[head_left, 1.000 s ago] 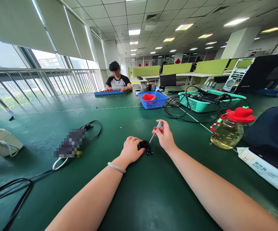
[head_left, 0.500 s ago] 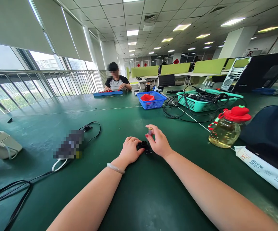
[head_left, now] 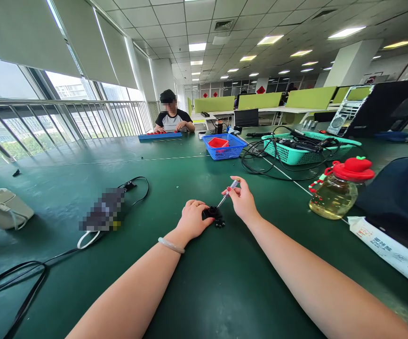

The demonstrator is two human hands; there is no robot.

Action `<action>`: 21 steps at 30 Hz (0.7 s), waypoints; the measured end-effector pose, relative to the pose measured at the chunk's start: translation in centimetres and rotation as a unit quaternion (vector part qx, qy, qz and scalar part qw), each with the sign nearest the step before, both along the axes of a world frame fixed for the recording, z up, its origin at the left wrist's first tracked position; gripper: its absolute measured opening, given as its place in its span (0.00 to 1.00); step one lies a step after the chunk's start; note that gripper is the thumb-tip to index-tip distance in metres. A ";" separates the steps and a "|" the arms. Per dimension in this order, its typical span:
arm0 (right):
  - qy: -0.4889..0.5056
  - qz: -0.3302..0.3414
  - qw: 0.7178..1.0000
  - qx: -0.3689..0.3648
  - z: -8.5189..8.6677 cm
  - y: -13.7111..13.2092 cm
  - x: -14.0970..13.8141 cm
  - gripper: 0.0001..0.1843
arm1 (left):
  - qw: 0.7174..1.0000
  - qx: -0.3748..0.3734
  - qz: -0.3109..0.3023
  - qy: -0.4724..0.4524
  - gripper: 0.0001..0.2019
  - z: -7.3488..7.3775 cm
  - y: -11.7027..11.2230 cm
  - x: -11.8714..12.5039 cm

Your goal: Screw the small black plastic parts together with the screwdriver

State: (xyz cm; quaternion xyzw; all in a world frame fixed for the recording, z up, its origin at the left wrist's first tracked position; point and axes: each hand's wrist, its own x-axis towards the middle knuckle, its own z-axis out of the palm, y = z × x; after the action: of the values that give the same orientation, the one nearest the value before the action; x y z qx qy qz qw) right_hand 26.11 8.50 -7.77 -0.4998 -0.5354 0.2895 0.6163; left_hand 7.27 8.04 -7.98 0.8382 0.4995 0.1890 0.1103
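Note:
My left hand (head_left: 193,219) rests on the green table (head_left: 196,292), its fingers and thumb closed round a small black part (head_left: 218,219) with a round dark opening on top. The part's exact kind is too small to tell. A slim screwdriver (head_left: 232,186) with a clear handle is pinched between the thumb and fingers of my right hand (head_left: 242,200). It leans up to the right, and its thin shaft reaches down to the black part's right edge. Whether the tip sits in a screw cannot be made out.
Ahead stand a blue basket (head_left: 225,149) with a red tray inside and a green basket (head_left: 288,153) of black cables. A red-lidded bottle (head_left: 341,188) is to the right. A blurred device (head_left: 103,209) with cords lies left. Across the table, a person (head_left: 172,117) works over a blue tray (head_left: 160,136).
My right hand has shifted slightly right and tipped the screwdriver from near upright to slanting, so its shaft now shows. My left hand still holds the black part in place.

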 end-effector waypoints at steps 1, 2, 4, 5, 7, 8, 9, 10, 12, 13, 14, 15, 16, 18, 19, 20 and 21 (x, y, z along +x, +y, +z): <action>-0.025 0.007 1.000 0.013 0.1 -0.2 -0.2 0.24 | 1.000 -0.001 0.000 0.001 0.18 0.0 0.0 0.0; -0.051 0.013 0.998 0.027 0.2 -0.4 -0.4 0.22 | 1.000 -0.003 0.000 0.001 0.18 0.1 0.0 0.0; -0.093 0.026 0.994 0.047 0.4 -0.7 -0.7 0.20 | 1.000 -0.005 0.000 0.001 0.18 0.1 -0.1 0.0; -0.106 0.031 0.992 0.052 0.4 -0.8 -0.8 0.19 | 1.000 -0.005 0.001 0.001 0.18 0.1 -0.1 0.0; -0.118 0.027 0.991 0.057 0.4 -1.0 -0.9 0.19 | 1.000 -0.006 0.004 0.002 0.19 0.1 -0.1 0.0; -0.116 0.017 0.991 0.061 0.4 -1.0 -0.9 0.19 | 1.000 -0.005 0.005 0.004 0.19 0.0 -0.1 0.0; -0.108 0.000 0.992 0.068 0.4 -1.0 -0.8 0.19 | 1.000 -0.005 0.005 0.005 0.19 0.0 -0.1 0.0; -0.091 -0.019 0.993 0.077 0.4 -1.0 -0.8 0.19 | 1.000 -0.003 0.006 0.007 0.19 0.0 -0.1 -0.1; -0.044 -0.044 0.993 0.100 0.6 -1.2 -0.9 0.19 | 1.000 0.000 0.009 0.008 0.19 -0.1 -0.1 -0.1; -0.022 -0.043 0.993 0.109 0.7 -1.3 -1.0 0.19 | 1.000 0.002 0.011 0.008 0.19 -0.1 0.0 -0.1; -0.008 -0.034 0.992 0.117 0.9 -1.5 -1.1 0.19 | 1.000 0.004 0.014 0.009 0.19 -0.1 0.0 -0.1; -0.006 -0.017 0.992 0.122 1.0 -1.7 -1.3 0.18 | 1.000 0.005 0.015 0.009 0.19 -0.1 0.0 -0.1; -0.016 -0.001 0.992 0.128 1.1 -1.9 -1.6 0.18 | 1.000 0.006 0.015 0.010 0.19 -0.1 0.0 -0.1; -0.071 0.030 0.988 0.136 1.2 -2.5 -2.1 0.17 | 1.000 0.008 0.010 0.012 0.19 -0.2 0.0 -0.2; -0.108 0.047 0.983 0.142 1.2 -2.7 -2.3 0.17 | 1.000 0.010 0.007 0.011 0.19 -0.2 0.0 -0.2; -0.147 0.062 0.976 0.149 1.2 -2.9 -2.4 0.17 | 1.000 0.012 0.004 0.010 0.19 -0.2 0.1 -0.2; -0.185 0.076 0.967 0.156 1.1 -3.0 -2.5 0.17 | 1.000 0.015 0.001 0.007 0.18 -0.3 0.1 -0.2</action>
State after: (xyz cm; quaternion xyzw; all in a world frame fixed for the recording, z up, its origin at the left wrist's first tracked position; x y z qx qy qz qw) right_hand 23.61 5.46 -6.66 -0.4002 -0.7152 0.1507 0.5528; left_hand 7.07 8.14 -8.29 0.8404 0.4986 0.1905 0.0944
